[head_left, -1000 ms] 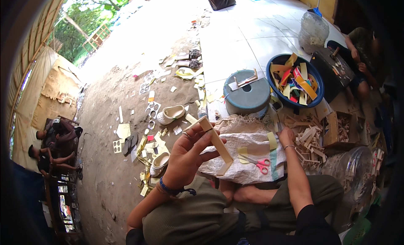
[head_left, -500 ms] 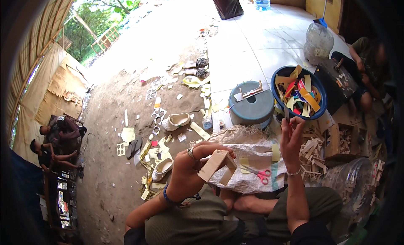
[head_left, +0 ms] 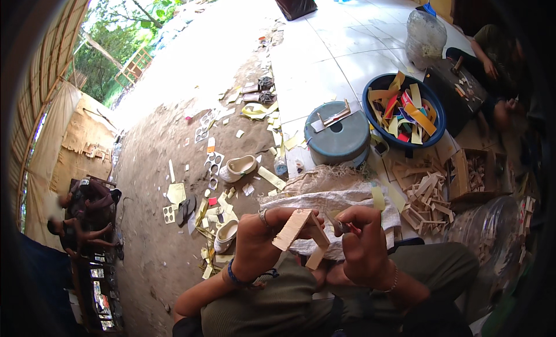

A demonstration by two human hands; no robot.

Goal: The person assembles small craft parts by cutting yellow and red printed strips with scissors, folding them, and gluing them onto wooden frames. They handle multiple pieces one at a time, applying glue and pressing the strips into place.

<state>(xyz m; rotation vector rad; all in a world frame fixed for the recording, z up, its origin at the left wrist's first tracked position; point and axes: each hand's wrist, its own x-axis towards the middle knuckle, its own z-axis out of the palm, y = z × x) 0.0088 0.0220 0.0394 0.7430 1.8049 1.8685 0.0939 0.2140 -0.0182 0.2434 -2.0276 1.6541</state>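
My left hand (head_left: 258, 244) is closed on a small angled wooden frame piece (head_left: 294, 228), its pale flat faces turned up and toward me. Right beside it, my right hand (head_left: 366, 244) is closed around a small knife (head_left: 336, 222), with a grey blade and a bit of red at the grip. The blade points toward the wooden piece; whether they touch I cannot tell. Beneath both hands a white woven sack (head_left: 341, 189) is spread before my crossed legs. The pink-handled scissors seen on it earlier are hidden now.
A blue tub (head_left: 443, 131) of coloured strips stands beyond an upturned grey-green bucket (head_left: 339, 141) bearing wood pieces. At right lie a pile of small wooden frames (head_left: 428, 192) and a cardboard box (head_left: 459, 175). Pale clogs (head_left: 237, 168) and scraps litter the dirt at left. People sit at both sides.
My right hand has come down and left from near the blue tub, bringing the knife close to the wooden piece. My left hand still holds that piece. The view has shifted slightly.
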